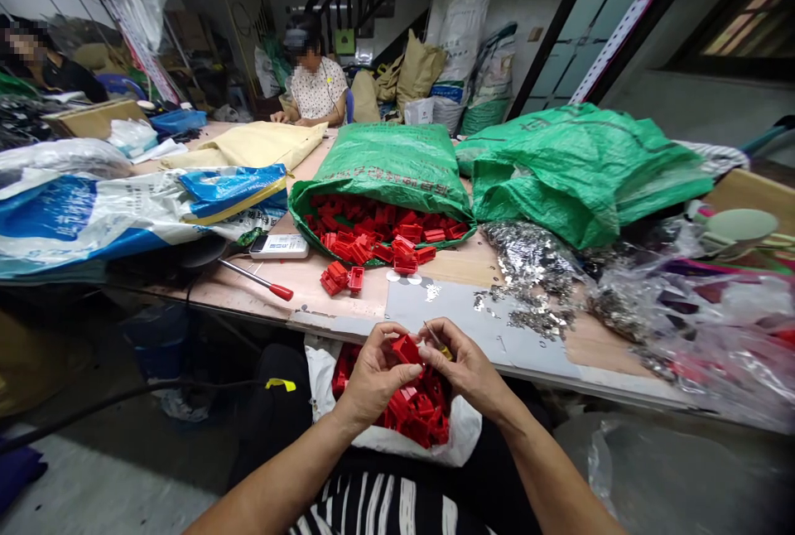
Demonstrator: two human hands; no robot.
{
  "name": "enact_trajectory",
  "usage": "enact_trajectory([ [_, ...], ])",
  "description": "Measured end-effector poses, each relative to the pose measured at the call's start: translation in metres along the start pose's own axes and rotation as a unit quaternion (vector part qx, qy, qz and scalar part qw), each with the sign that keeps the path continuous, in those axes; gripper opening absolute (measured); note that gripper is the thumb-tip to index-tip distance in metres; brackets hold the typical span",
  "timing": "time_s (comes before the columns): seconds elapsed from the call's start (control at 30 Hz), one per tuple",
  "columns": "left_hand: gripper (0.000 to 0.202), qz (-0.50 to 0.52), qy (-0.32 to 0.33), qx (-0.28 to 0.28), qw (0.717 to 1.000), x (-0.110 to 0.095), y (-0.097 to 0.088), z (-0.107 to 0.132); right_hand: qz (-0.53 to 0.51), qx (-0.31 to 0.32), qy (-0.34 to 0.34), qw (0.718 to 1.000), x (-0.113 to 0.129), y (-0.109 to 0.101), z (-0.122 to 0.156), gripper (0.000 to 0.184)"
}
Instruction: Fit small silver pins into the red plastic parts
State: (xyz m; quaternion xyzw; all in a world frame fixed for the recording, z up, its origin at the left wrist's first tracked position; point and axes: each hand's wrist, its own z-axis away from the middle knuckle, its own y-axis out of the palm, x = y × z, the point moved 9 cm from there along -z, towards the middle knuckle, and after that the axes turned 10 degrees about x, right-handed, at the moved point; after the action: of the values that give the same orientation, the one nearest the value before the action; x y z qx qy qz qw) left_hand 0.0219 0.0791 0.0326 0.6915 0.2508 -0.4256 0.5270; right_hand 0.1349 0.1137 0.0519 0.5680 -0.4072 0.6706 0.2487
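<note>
Above my lap, my left hand [380, 378] pinches a red plastic part [406, 349] between thumb and fingers. Close against it, my right hand [463, 365] is closed around a small yellow-handled tool [445, 350] with a thin metal shaft; its exact kind is too small to tell. My right fingertips meet the red part, and what lies between them is hidden. Below both hands, a white sack [463, 436] on my lap holds many more red parts [416, 415].
A green woven sack [397, 158] spills red parts onto the table [348, 311]. Small metal pieces [540, 315] lie in heaps to the right, beside clear plastic bags [714, 344]. A red-tipped metal lever [257, 278] juts out at left. Another person [316, 88] sits across the table.
</note>
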Motion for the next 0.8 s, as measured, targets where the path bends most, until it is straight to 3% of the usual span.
enact_trajectory([
  [0.1, 0.035, -0.124, 0.033, -0.017, 0.992, -0.004, -0.015, -0.006, 0.086, -0.022, 0.000, 0.996, -0.004, -0.008, -0.001, 0.029],
  [0.2, 0.033, -0.273, 0.045, -0.026, 0.961, -0.007, -0.028, -0.012, 0.159, -0.021, -0.007, 0.987, -0.006, -0.009, -0.003, 0.029],
  [0.4, 0.036, -0.419, 0.042, -0.027, 0.907, -0.008, -0.043, -0.026, 0.228, -0.016, 0.033, 0.973, -0.012, -0.007, -0.005, 0.022],
  [0.53, 0.038, -0.460, 0.054, -0.001, 0.886, -0.008, -0.041, -0.033, 0.266, 0.001, 0.033, 0.963, -0.014, -0.004, -0.008, 0.015],
  [0.8, 0.036, -0.470, 0.054, 0.023, 0.881, -0.007, -0.040, -0.035, 0.278, 0.018, 0.030, 0.960, -0.020, -0.001, -0.014, 0.016],
])
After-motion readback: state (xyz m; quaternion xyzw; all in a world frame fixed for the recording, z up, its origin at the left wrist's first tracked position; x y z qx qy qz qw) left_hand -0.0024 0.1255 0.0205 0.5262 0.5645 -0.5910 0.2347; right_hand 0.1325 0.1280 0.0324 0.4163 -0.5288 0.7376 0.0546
